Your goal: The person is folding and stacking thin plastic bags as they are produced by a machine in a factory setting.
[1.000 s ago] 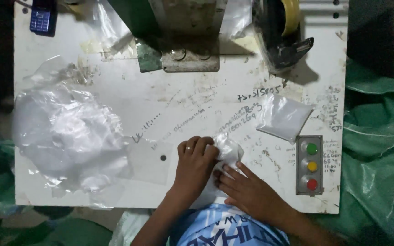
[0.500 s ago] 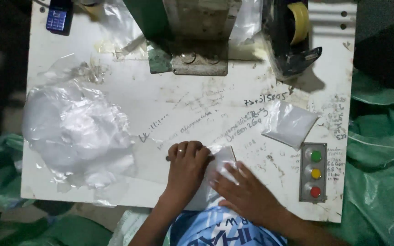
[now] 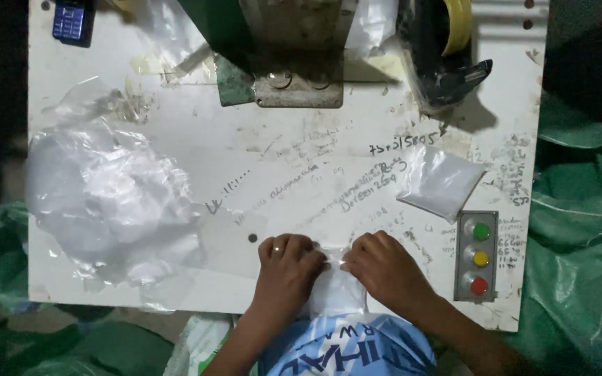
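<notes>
Small clear bag (image 3: 337,287) pinched at its top by both hands, left hand (image 3: 288,263) and right hand (image 3: 382,268) clamped on it, just left of the button panel (image 3: 479,256), pulling the mouth taut

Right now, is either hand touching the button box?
No. Both the left hand and right hand pinch a small clear bag, apart from the button box.

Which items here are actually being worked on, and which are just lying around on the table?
In hand:
- left hand and right hand, both pinching the top of a small clear plastic bag

Lying about:
- heap of clear plastic bags
- filled white powder packet
- three-button control box
- mobile phone
- tape dispenser
</notes>
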